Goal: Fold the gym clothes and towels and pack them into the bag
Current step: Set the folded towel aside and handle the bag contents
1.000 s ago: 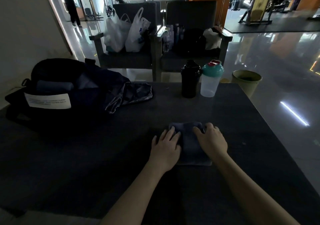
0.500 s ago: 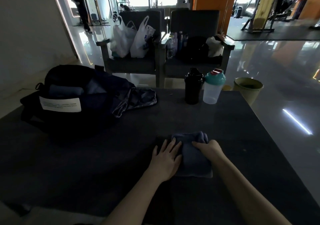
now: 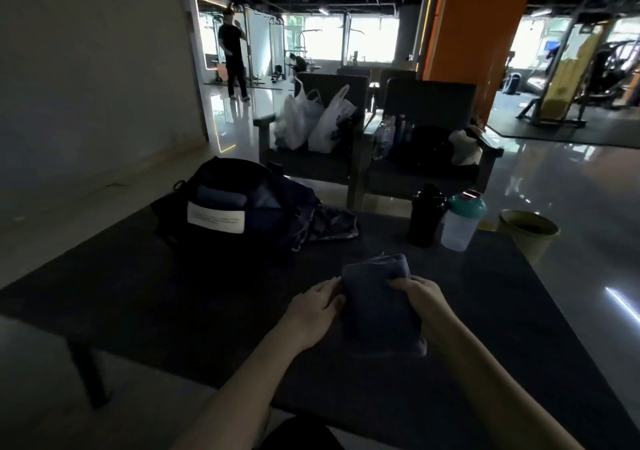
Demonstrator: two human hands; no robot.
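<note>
Folded dark towel [image 3: 379,297] lower centre of frame, on or just off the table [image 3: 173,293], can't tell which; my left hand [image 3: 313,314] grips its left edge, my right hand [image 3: 420,297] is curled over its right edge, both closed on it; best to hold both sides level so the folds don't slip, then carry it up-left to the open bag [image 3: 239,207]; counts: one towel, one bag, one loose garment [image 3: 332,226] touching the bag, two shakers, black shaker [image 3: 426,215] and teal-lidded shaker [image 3: 462,222].
</note>
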